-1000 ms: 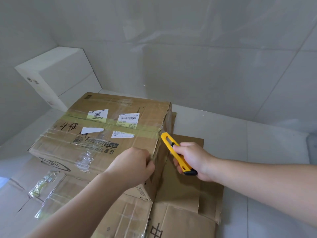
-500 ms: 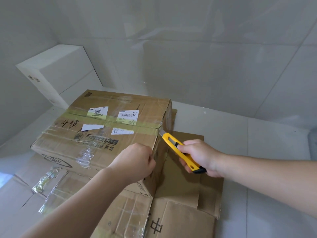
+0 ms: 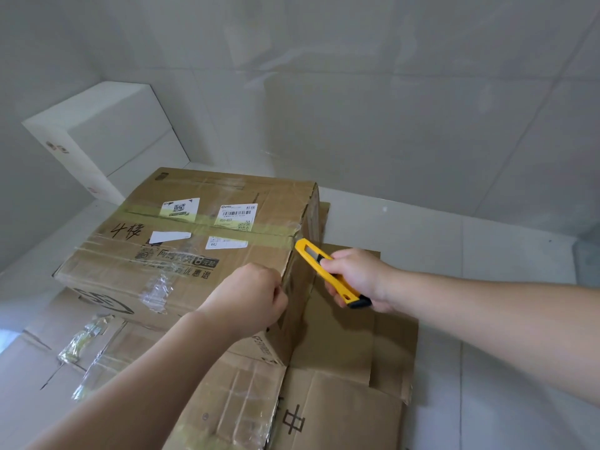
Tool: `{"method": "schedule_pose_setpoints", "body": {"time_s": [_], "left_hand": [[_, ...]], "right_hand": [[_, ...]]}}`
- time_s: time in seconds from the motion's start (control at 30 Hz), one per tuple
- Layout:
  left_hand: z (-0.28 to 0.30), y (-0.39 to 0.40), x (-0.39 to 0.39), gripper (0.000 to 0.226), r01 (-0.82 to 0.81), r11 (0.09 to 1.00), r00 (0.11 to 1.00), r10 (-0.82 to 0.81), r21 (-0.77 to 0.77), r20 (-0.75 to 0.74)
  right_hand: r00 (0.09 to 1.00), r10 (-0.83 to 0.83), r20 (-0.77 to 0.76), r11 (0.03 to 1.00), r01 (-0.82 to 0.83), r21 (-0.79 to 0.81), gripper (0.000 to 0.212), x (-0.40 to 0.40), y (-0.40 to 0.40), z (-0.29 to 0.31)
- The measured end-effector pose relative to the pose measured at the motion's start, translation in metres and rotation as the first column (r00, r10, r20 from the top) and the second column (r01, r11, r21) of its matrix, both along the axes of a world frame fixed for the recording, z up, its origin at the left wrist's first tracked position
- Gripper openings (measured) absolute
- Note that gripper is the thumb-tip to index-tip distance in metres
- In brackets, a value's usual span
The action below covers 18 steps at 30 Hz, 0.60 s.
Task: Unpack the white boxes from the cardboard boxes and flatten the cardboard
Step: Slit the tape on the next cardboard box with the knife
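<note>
So there's 1 taped box (image 3: pixel 201 241) sitting on flattened cardboard (image 3: pixel 341 401) on the floor (image 3: pixel 503 254), tight in the corner, walls on 2 sides, open tile to the right. Left hand (image 3: pixel 246 300) has its grip curled over the box's near top edge. Right hand (image 3: pixel 355 276) is wrapped around 1 yellow knife (image 3: pixel 311 254), tip at the box's right top edge. 1 white stack (image 3: pixel 107 138) sits back left; can't count its boxes.

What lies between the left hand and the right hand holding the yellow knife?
In the head view, the taped cardboard box's upright right-hand corner edge separates the left hand from the right hand and yellow utility knife.
</note>
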<state>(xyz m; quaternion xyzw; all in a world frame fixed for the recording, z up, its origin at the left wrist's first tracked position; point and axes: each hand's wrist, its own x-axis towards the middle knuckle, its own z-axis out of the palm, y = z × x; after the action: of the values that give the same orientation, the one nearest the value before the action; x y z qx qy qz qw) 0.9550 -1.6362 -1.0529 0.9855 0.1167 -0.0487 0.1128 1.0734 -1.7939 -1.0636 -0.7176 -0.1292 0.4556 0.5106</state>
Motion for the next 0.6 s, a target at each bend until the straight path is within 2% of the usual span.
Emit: {"method": "schedule_pose_setpoints", "body": {"time_s": [0.2, 0.4, 0.53, 0.6], "left_hand": [[-0.002, -0.002, -0.005, 0.033, 0.011, 1.000, 1.000, -0.011, 0.005, -0.004], [-0.002, 0.000, -0.002, 0.032, 0.003, 1.000, 1.000, -0.003, 0.005, 0.022], [-0.001, -0.001, 0.000, 0.034, 0.025, 1.000, 0.999, -0.024, -0.010, 0.038], [-0.001, -0.001, 0.002, 0.034, 0.024, 1.000, 1.000, -0.024, -0.010, 0.019]], "right_hand": [[0.999, 0.016, -0.035, 1.000, -0.016, 0.000, 0.027, -0.015, -0.025, -0.002], [0.996, -0.014, -0.085, 1.000, 0.016, 0.026, 0.023, -0.010, -0.002, -0.001], [0.979, 0.143, -0.146, 0.990, -0.143, 0.013, 0.020, -0.044, -0.021, 0.000], [0.978, 0.145, -0.147, 0.989, -0.144, 0.019, 0.020, -0.047, -0.022, 0.000]]}}
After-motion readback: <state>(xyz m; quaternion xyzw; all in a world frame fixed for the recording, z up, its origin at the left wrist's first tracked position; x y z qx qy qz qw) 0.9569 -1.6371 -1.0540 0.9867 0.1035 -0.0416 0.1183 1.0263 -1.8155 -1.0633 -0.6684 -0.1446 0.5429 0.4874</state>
